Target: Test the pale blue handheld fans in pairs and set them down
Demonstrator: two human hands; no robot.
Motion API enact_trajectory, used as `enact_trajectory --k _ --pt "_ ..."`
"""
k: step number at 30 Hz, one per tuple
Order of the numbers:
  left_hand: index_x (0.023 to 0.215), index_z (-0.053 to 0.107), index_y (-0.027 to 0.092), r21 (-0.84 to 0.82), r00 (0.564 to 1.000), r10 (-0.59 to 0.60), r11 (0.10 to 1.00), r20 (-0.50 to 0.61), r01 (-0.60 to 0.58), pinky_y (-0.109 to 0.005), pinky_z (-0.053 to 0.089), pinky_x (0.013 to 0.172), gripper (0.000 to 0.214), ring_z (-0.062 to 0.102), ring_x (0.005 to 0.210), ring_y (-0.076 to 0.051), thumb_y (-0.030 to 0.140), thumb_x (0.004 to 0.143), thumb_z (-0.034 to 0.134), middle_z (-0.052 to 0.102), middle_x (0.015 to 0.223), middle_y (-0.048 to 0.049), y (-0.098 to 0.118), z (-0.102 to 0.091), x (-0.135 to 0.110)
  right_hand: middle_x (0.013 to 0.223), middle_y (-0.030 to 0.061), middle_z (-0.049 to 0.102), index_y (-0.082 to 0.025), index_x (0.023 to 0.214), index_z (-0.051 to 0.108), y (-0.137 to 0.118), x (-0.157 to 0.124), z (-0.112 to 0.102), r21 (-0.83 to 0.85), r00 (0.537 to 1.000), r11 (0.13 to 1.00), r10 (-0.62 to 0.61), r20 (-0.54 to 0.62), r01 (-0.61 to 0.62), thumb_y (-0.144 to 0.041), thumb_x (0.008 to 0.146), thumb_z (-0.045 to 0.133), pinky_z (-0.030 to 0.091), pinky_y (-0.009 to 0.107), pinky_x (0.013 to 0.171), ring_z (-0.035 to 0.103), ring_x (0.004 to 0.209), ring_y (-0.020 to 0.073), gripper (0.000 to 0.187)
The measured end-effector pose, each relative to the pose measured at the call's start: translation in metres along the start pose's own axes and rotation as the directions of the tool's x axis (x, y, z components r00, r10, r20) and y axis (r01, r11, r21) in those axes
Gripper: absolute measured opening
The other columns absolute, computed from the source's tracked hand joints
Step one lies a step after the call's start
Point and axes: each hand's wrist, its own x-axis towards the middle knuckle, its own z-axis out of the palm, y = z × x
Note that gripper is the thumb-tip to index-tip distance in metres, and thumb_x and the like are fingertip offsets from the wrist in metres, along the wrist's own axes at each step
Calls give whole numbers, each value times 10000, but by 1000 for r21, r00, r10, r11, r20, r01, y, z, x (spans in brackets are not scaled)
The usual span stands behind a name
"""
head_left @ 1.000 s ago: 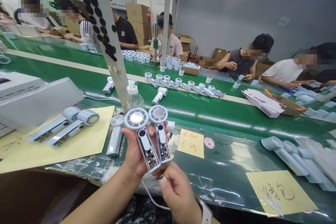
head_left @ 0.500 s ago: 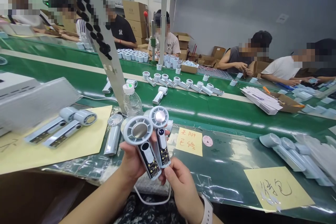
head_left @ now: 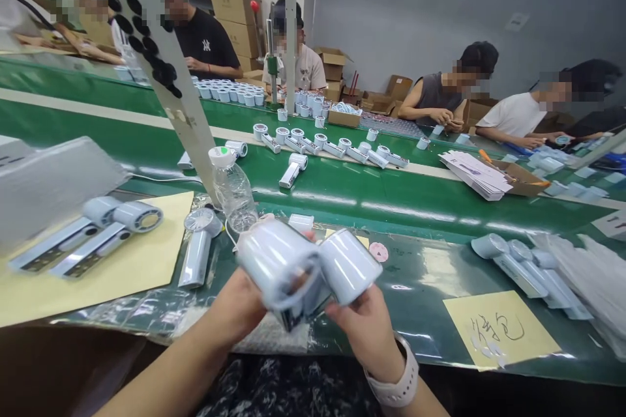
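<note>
Two pale blue handheld fans are held close together over the near table edge, their round heads tilted toward the camera. My left hand [head_left: 239,303] grips the left fan [head_left: 278,257] from its left side, with most fingers hidden behind it. My right hand [head_left: 364,322] is closed about the right fan [head_left: 349,267], its thumb below the head and its other fingers mostly covered. The handles are largely hidden and blurred. A clear plastic bottle [head_left: 233,189] stands just beyond, and another handheld fan [head_left: 196,251] lies left of my left hand.
Two fans with exposed circuit boards lie on yellow paper [head_left: 161,267] at left. At right, several fans [head_left: 525,273] lie beside a yellow note [head_left: 499,332]. A green conveyor belt [head_left: 352,195] carries more fans. A slanted post [head_left: 190,137] rises behind the bottle; co-workers sit across.
Both fans have been turned from showing their front discs and circuit boards to showing their round heads. My right hand has moved from the handle ends up to the right fan's head.
</note>
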Motion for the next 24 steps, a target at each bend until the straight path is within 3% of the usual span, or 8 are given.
enact_trajectory --k 3,6,9,13,19,24 --pt "1029 764 230 41 999 18 999 44 -20 -314 597 740 410 650 699 -178 496 720 809 693 756 -37 1 7 7 1179 111 704 -241 1166 661 -5 2 0 45 1000 999 -9 1 9 -576 703 808 529 472 963 656 1080 316 591" --pt "1068 742 218 22 995 -99 995 -8 100 -264 567 637 464 587 630 -141 564 760 746 625 728 -15 -2 7 7 1023 83 713 -230 1085 666 -6 7 0 87 999 996 18 -51 -13 -600 808 693 552 416 877 665 943 259 463" --pt "1117 714 229 44 990 -131 991 43 129 -269 563 683 501 613 734 -167 459 690 839 631 844 -29 -6 0 2 972 60 690 -228 1042 666 -6 8 -1 170 991 982 95 -92 -78 -520 840 679 561 342 749 631 804 197 355" --pt "1116 670 259 71 990 -82 995 113 75 -250 544 674 469 593 736 -140 246 684 854 595 869 -4 -7 -5 -4 1016 61 668 -227 1078 657 -6 2 -1 209 995 972 102 15 -103 -471 786 744 562 338 752 625 816 195 390" --pt "1103 633 270 103 978 -81 993 190 62 -269 553 653 406 591 720 -131 292 740 814 574 883 12 -5 -3 -2 913 35 617 -226 1071 608 -10 1 2 230 980 958 139 143 -170 -516 797 732 534 309 623 560 651 147 418" --pt "1130 622 270 110 959 -96 992 267 68 -312 578 687 348 620 768 -159 310 814 761 611 890 -5 -7 -1 -4 876 28 612 -207 1095 614 -12 6 1 322 963 914 191 190 -245 -452 792 758 513 280 656 570 704 147 416"
